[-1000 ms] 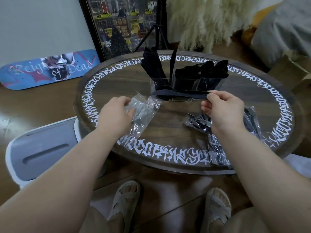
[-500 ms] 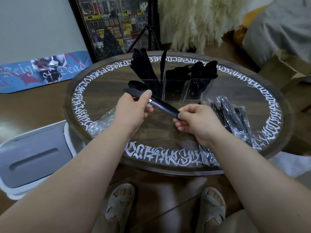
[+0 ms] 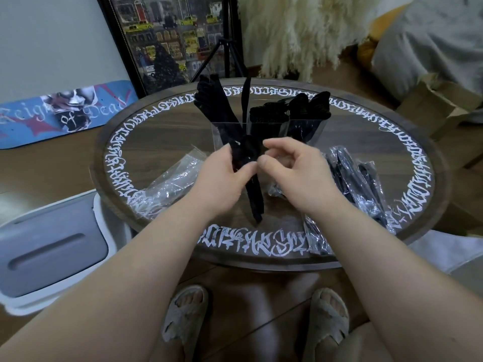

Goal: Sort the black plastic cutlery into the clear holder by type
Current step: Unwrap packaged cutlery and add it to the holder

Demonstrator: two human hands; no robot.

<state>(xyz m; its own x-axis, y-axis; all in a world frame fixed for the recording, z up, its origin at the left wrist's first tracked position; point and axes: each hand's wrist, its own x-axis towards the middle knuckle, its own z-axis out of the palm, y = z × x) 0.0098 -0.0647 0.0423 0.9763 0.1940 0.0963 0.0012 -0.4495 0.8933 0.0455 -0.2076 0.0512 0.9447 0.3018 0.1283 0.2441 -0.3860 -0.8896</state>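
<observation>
The clear holder stands at the table's middle back, its compartments filled with upright black cutlery. My left hand grips a small bunch of black cutlery above the table, the heads up and the handles pointing down toward me. My right hand sits just to the right of the bunch with thumb and fingers curled near its top; whether it touches the pieces I cannot tell. Wrapped black cutlery packets lie to the right.
An empty clear wrapper lies on the round wooden table at the left. A grey-and-white bin stands on the floor left of the table. Cardboard boxes sit at the far right.
The bunch has swung from lying crosswise between both hands to standing upright in my left hand. My right hand has let go of the handle end and risen to the top.
</observation>
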